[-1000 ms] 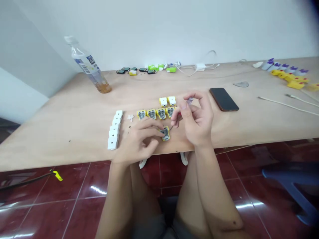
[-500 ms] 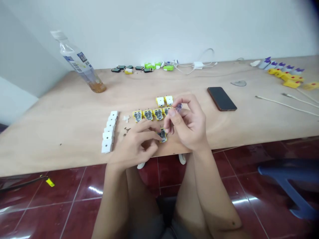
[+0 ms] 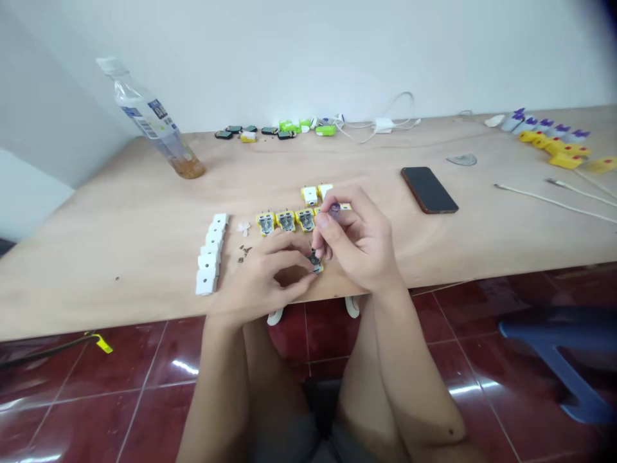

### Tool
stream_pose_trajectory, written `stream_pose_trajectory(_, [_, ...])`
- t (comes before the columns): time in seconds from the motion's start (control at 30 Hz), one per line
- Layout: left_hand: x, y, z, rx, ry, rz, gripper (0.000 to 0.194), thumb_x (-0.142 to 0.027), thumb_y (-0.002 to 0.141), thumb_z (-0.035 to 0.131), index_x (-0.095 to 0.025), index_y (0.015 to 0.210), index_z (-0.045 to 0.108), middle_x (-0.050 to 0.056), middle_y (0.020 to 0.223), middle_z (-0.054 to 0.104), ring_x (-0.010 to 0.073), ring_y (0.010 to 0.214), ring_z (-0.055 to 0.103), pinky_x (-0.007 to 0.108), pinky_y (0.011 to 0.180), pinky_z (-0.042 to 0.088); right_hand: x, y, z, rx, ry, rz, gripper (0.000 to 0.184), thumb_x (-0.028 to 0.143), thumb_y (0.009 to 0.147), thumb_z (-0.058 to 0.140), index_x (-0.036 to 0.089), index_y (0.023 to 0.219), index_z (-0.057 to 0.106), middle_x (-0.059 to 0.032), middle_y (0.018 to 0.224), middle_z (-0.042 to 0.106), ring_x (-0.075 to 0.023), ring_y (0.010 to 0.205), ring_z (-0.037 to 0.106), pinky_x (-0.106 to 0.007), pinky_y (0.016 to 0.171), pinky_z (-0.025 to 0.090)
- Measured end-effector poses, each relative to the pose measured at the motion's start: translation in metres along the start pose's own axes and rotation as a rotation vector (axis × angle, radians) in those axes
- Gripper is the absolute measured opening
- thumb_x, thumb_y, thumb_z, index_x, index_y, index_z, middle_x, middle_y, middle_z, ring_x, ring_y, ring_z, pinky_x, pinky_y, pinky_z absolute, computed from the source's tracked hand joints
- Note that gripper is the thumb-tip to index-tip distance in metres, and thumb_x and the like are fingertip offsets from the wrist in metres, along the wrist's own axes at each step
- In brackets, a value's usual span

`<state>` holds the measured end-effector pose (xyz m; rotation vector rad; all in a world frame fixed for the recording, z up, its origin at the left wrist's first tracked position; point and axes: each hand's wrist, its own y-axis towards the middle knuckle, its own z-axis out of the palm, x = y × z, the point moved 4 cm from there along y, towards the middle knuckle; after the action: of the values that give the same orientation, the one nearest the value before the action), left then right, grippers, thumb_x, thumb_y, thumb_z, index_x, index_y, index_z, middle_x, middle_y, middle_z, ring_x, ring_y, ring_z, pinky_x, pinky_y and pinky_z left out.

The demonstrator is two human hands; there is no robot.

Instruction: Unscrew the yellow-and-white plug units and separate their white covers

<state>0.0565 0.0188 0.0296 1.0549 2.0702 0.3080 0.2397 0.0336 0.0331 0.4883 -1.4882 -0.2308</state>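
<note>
Left hand (image 3: 260,273) clamping yellow module (image 3: 315,262) on worktop (image 3: 120,283), just below module row (image 3: 285,222); right hand (image 3: 359,241) pinching purple-handled screwdriver (image 3: 334,209), moving closer to left hand, screwdriver tip hidden behind fingers.

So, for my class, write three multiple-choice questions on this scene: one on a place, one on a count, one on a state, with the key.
1. Where does the black rectangular smartphone lie?
A) On the floor
B) On the pale plywood table
C) In a hand

2. How many yellow modules with silver centres show fully in the row behind the left hand?
A) Three
B) One
C) Six

3. What is the right hand doing?
A) Lying flat
B) Resting on the smartphone
C) Pinching a small purple-topped tool

Key:
1. B: the phone lies on the table, right of the hands.
2. A: three sit side by side, unhidden.
3. C: its fingertips hold the tool up.
</note>
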Motion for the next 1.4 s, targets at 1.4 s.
stream_pose_trajectory(1.4, [0.009,0.0,0.012,-0.013,-0.021,-0.109,0.013,-0.017,0.098,0.078,-0.021,0.085,0.077,0.006,0.101,0.078,0.0283,0.101,0.075,0.044,0.094,0.061,0.107,0.051,0.001,1.036,-1.421,0.063,0.026,0.025,0.111,0.061,0.016,0.093,0.078,-0.0086,0.086,0.075,-0.0189,0.07,0.057,-0.034,0.068,0.037])
